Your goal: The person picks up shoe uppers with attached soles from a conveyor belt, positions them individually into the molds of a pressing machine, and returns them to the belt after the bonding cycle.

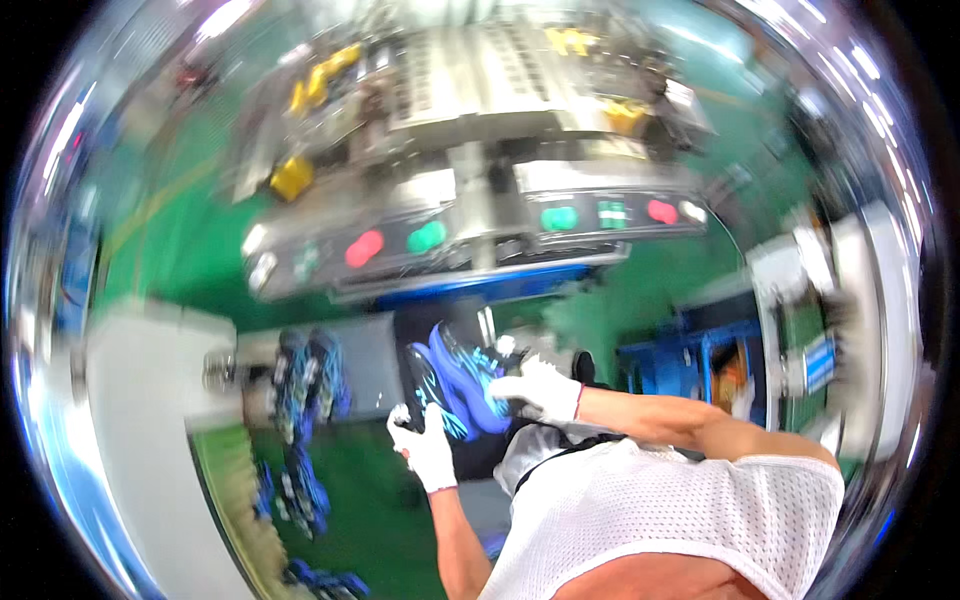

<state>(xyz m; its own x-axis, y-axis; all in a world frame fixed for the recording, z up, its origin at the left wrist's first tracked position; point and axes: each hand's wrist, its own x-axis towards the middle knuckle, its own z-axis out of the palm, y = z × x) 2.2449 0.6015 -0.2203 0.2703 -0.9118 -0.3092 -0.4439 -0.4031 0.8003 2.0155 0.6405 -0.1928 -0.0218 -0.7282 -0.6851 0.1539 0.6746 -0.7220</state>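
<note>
"As blue shoes [462,385] lie at six o'clock, which step is this?"

"Seemingly positioning the pair; the next move calls for an even hold. The gloved right hand [540,388], at five, touches one shoe; the left hand [428,455], at seven, bends its fingers. Neither grip can be judged."

"Readable writing?"

"None; blur covers the control panel [587,216] at two o'clock."

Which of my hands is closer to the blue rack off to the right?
Your right. The right hand is beside the blue shoe pieces, left of the rack; the left hand is farther left.
</note>
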